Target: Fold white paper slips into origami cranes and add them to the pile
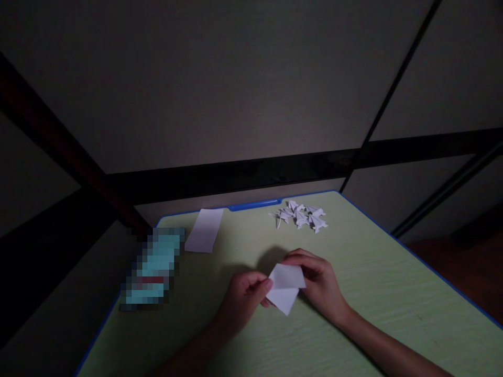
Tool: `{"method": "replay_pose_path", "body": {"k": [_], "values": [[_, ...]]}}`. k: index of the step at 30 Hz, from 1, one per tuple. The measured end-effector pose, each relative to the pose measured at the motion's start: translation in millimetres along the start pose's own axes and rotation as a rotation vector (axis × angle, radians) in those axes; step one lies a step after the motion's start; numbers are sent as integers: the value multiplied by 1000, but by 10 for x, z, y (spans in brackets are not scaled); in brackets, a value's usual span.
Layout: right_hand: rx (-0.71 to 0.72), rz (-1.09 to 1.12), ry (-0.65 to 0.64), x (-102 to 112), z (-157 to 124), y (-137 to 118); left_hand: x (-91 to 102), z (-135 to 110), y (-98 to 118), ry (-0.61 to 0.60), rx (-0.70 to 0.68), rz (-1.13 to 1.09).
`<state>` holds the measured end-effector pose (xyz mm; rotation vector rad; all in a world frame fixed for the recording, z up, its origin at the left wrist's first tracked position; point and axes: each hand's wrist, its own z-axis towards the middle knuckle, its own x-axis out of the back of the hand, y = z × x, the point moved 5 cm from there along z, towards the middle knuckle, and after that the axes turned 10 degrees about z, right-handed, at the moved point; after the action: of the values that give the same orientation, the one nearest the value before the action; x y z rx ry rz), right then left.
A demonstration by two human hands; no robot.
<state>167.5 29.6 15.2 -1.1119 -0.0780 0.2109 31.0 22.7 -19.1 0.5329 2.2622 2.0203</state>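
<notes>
A small folded white paper (285, 287) is held just above the pale green table (377, 293), near its middle. My left hand (243, 296) pinches the paper's left edge with thumb and fingers closed. My right hand (320, 283) grips the paper's right side, its fingers curled over the top edge. The paper shows a diamond-like outline with a point toward me.
A heap of several folded white paper figures (302, 215) lies at the table's far edge. A stack of white paper sheets (204, 230) lies at the far left, beside a blurred teal object (153, 267). The table has a blue rim (255, 204). Dim wall panels stand behind.
</notes>
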Motion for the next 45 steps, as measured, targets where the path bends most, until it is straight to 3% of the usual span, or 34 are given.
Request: {"method": "replay_pose_path", "body": {"k": [7,15,30,37,41,45], "values": [[91,-135,-44,-74,-30,-67,-23,10,-28,27,-14,3],[119,-248,-127,-135,-58,-89,-81,-21,40,-60,-36,-93],[149,-313,-251,-180,-91,-67,-4,-33,20,102,-111,124],[138,-359,-376,-256,-119,-98,82,-43,64,209,-145,77],[102,-250,-437,-288,-115,-162,146,-44,78,260,-154,58],[-25,-5,-274,-202,-51,-124,167,-54,110,274,-172,92]]}}
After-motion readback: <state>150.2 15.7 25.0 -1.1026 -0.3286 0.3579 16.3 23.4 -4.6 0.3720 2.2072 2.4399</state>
